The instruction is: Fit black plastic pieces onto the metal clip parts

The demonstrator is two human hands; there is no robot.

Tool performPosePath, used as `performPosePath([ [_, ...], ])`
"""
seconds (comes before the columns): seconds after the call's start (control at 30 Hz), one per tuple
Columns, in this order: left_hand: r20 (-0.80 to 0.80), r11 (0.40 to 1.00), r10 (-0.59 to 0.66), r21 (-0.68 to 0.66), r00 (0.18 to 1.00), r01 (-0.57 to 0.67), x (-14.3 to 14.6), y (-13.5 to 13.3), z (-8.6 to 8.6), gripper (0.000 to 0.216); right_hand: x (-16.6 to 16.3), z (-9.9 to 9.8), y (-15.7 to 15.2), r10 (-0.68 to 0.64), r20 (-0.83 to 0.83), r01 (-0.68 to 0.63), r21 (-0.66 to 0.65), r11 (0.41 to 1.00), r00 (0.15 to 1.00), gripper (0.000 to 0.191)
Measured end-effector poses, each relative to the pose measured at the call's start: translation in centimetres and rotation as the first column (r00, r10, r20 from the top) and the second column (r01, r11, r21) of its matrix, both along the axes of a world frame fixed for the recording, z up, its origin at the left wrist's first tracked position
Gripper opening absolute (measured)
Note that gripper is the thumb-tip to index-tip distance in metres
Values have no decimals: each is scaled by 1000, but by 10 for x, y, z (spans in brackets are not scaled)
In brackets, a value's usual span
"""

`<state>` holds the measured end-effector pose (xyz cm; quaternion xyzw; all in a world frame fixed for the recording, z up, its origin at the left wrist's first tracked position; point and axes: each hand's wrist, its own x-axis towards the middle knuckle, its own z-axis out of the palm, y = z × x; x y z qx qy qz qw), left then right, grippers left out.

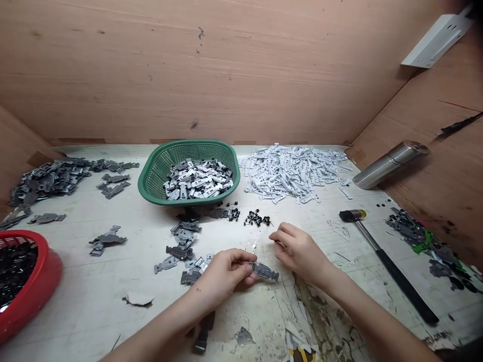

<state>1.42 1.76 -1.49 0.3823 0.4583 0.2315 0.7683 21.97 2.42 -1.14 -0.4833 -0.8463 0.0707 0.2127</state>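
Note:
My left hand [231, 271] pinches a flat grey plastic piece [264, 272] by one end; its other end points right, toward my right hand. Just above that piece, a small white bit [254, 246] shows by the fingertips. My right hand [300, 251] is raised a little to the right, thumb and fingers drawn together; whatever they grip is too small to name. Beyond the hands lies a scatter of small black parts [257, 218]. Loose grey pieces [184, 234] are heaped left of my left hand.
A green basket [188, 202] holds white and grey pieces. Beside it spreads a pile of white strips [294, 173]. A hammer [388, 266] and a metal cylinder [392, 163] are at right. On the left are a red basket [53, 271] of black parts and a grey pile [53, 178].

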Motion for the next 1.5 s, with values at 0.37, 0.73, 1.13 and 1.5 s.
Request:
performPosePath([
  [0.37,26,999,28,-30,999,-28,0,2,7,28,-2,16,-17,111,-59,-109,31,994,992,27],
  [0.73,13,998,41,-50,999,-41,2,2,8,26,1,9,-13,108,-170,-99,58,993,980,27],
  [1.13,-4,995,102,-17,995,-102,3,0,10,26,-25,17,-36,37,-371,-82,-107,991,928,13],
  [1.5,-76,991,102,98,992,-94,1,-1,12,26,-29,0,-45,-46,-400,-12,-141,990,915,14],
])
